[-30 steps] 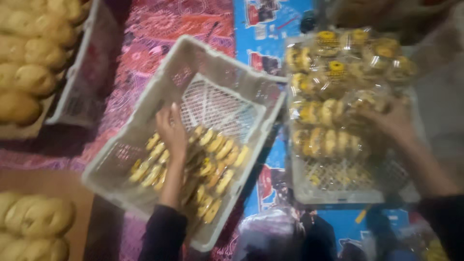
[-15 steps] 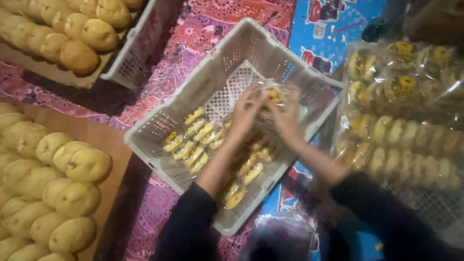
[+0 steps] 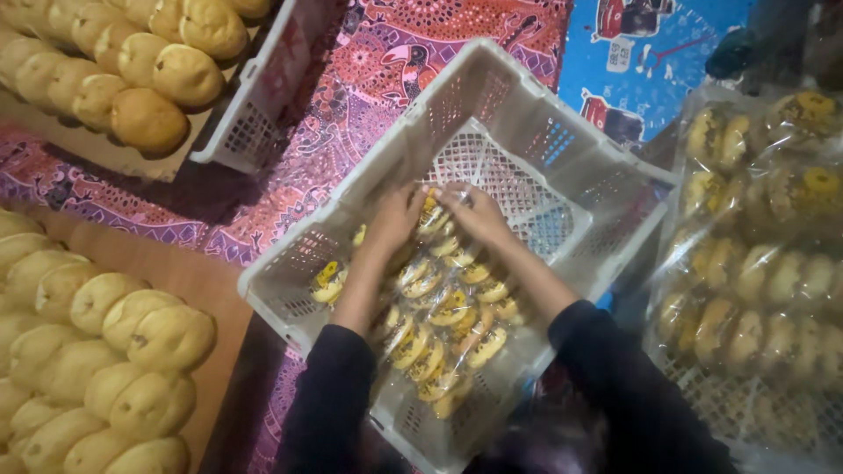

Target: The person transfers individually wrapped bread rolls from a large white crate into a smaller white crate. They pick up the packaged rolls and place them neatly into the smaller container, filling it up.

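Both the left hand [image 3: 395,219] and right hand [image 3: 474,213] grip one wrapped bun pack [image 3: 432,215] mid-frame, the white crate [image 3: 527,114] roughly half filled, its upper part still bare

Both arms wore dark, near-black long sleeves, pushed up so the forearms were bare. The left hand [image 3: 395,219] and right hand [image 3: 479,215] were bare: no gloves, rings or watch showed. The sleeve cloth looked plain and soft, unmarked.
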